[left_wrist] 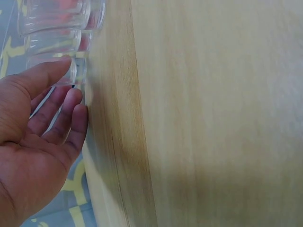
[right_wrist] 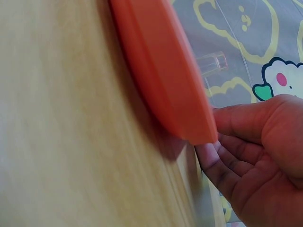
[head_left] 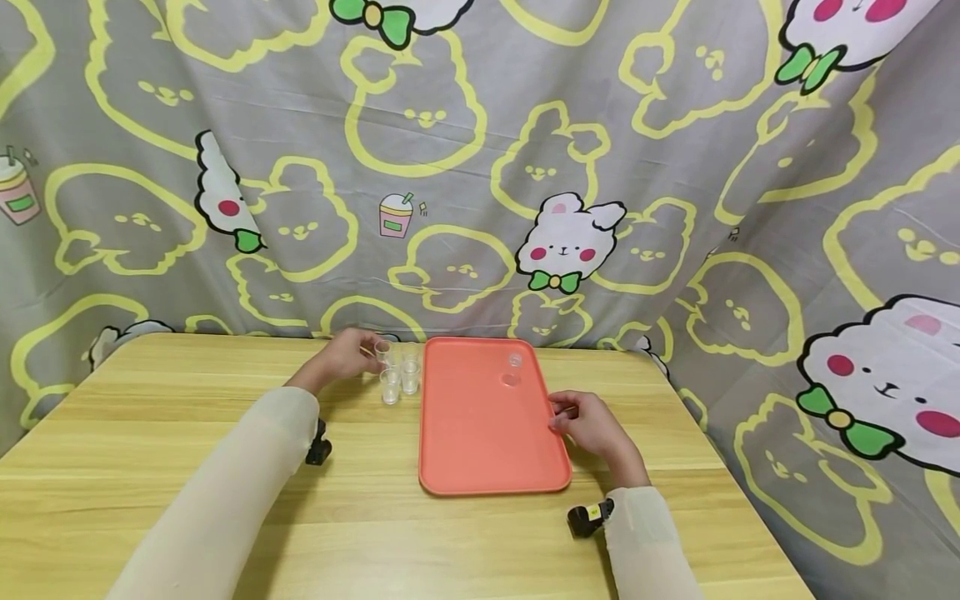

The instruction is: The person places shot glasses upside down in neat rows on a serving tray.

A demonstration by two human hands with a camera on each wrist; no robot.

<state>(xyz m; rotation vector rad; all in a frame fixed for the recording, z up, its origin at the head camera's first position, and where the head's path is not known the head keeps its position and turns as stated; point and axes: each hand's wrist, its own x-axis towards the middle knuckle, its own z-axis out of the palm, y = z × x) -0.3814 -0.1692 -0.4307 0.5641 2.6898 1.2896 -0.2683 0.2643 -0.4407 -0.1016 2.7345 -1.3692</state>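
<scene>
Pinching the tray point(head_left: 487, 433) by its right rim is the right grip point(head_left: 592, 421); the left grip point(head_left: 348, 354) pinches a cup point(head_left: 384, 353) just left of the tray, beside other cups point(head_left: 409, 377). Probably light, stiff and slick, it suits gentle hold around its sides.

Tray point(head_left: 487, 442) on table point(head_left: 360, 542), long sides running near to far, far rim close to the table's far edge. Curtain point(head_left: 450, 192) beyond tray. On the tray: lone cup point(head_left: 515, 360), far right portion, inside the right rim. Just left of the tray, alongside its far half: cup cluster point(head_left: 409, 379). Far-left cup point(head_left: 383, 348) of that cluster within left hand point(head_left: 348, 354); cluster lies between hand and tray. Right hand point(head_left: 591, 421) at tray's right rim, about midway along, thumb above, fingers beneath. Left wrist camera point(head_left: 319, 450) left of tray, well apart; right wrist camera point(head_left: 587, 518) just nearer than tray's near right corner.
</scene>
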